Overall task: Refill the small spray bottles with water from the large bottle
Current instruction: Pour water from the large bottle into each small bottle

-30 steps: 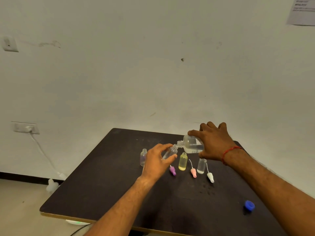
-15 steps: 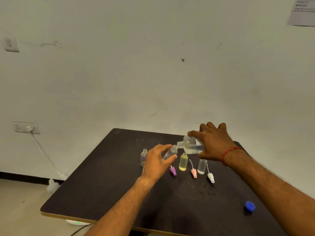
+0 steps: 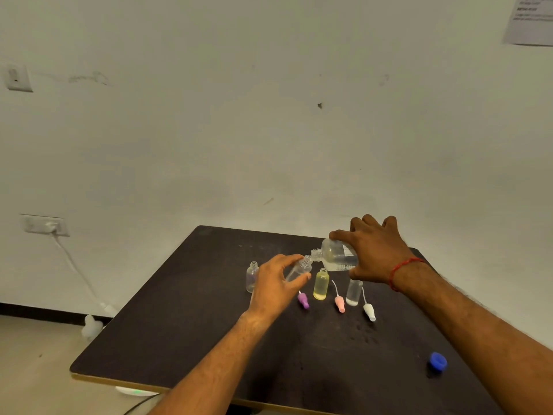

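- The large bottle [image 3: 338, 255] lies nearly level right of centre, its neck pointing left. The right hand [image 3: 374, 253] grips its body and hides the base.
- The left hand [image 3: 276, 283] pinches a tilted small bottle [image 3: 299, 269], whose mouth points up-right and meets that neck.
- Four small bottles in all, counting the left clear bottle [image 3: 252, 277], yellow bottle [image 3: 321, 284] and right clear bottle [image 3: 354, 292].
- Three spray tops: purple [image 3: 303, 301], pink [image 3: 340, 304], white [image 3: 369, 312].
- One blue cap [image 3: 437, 361], lower right.

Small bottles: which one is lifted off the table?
The clear one gripped in the left hand, tilted, neck at the mouth of the large bottle. The yellow bottle and two other clear bottles stand upright on the table.
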`<state>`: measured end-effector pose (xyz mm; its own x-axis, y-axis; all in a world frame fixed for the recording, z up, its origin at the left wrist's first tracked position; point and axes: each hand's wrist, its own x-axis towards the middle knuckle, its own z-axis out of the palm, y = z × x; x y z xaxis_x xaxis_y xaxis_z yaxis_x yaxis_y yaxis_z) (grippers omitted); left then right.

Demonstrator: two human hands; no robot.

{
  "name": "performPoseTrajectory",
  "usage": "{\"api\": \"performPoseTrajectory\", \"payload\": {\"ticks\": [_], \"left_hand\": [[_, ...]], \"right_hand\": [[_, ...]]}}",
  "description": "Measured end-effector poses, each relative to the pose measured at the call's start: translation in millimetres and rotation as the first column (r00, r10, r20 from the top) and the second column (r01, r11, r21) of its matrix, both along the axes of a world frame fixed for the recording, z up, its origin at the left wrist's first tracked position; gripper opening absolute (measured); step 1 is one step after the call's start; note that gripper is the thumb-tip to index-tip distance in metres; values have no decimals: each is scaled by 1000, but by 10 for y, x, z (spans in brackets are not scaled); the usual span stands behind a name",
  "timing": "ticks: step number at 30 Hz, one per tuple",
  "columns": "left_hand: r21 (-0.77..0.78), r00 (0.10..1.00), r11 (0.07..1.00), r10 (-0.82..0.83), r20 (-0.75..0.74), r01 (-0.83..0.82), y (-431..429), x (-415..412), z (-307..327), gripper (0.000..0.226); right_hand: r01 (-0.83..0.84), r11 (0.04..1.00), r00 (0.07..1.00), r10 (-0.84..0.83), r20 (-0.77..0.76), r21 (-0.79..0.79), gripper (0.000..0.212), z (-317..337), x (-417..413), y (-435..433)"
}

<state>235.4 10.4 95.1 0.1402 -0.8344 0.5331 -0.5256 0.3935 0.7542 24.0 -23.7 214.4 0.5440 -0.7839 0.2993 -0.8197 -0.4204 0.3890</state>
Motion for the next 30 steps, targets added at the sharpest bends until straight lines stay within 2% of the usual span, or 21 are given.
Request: {"api": "performPoseTrajectory", "payload": {"ticks": [19, 24, 30], "left_hand": [[-1, 1000, 1000, 6, -4, -6, -49, -31, -56, 46], [-16, 1000, 1000, 10, -14, -11, -59, -53, -49, 48], [7, 999, 1000, -15, -38, 15, -112, 5, -59, 48]], "right_hand": [[36, 998, 999, -37, 24, 46, 81, -94, -64, -20], [54, 994, 989, -66, 135, 91, 75, -197, -100, 36], [86, 968, 929, -163, 331, 234, 73, -440, -134, 69]]}}
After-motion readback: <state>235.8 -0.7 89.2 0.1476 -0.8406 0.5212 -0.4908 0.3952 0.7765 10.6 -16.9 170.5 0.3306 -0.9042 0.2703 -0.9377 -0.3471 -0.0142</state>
